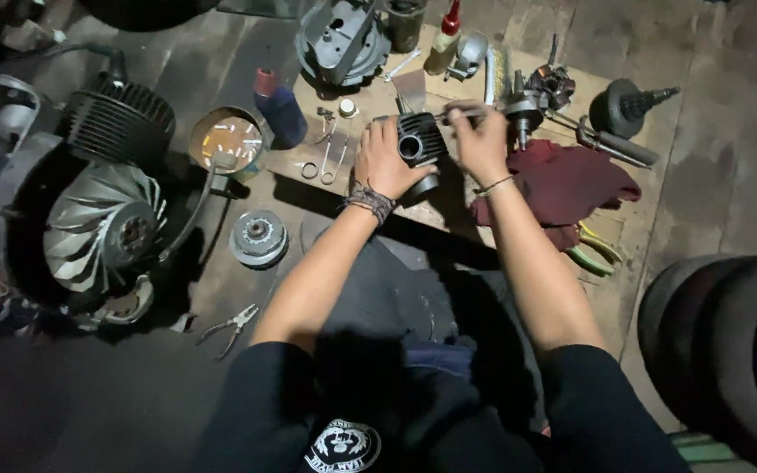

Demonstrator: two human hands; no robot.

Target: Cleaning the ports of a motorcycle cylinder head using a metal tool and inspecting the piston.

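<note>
My left hand [383, 159] grips a dark finned engine cylinder [420, 144] from its left side, holding it on a piece of cardboard [457, 206] on the floor. My right hand [479, 138] is at the cylinder's right side, its fingers pinched on a thin metal tool [459, 114] that lies across the top of the cylinder. A dark red rag [571, 184] lies just right of my right wrist. A braided band is on my left wrist and a thin bracelet on the right.
An engine case with a finned fan wheel [102, 229] sits at left, a round tin [228, 140] and a blue can [280, 109] beside it. Pliers [229, 328] lie near my left elbow, green-handled pliers [593, 252] at right. Tyres [729, 333] stand at right. Several parts line the far edge.
</note>
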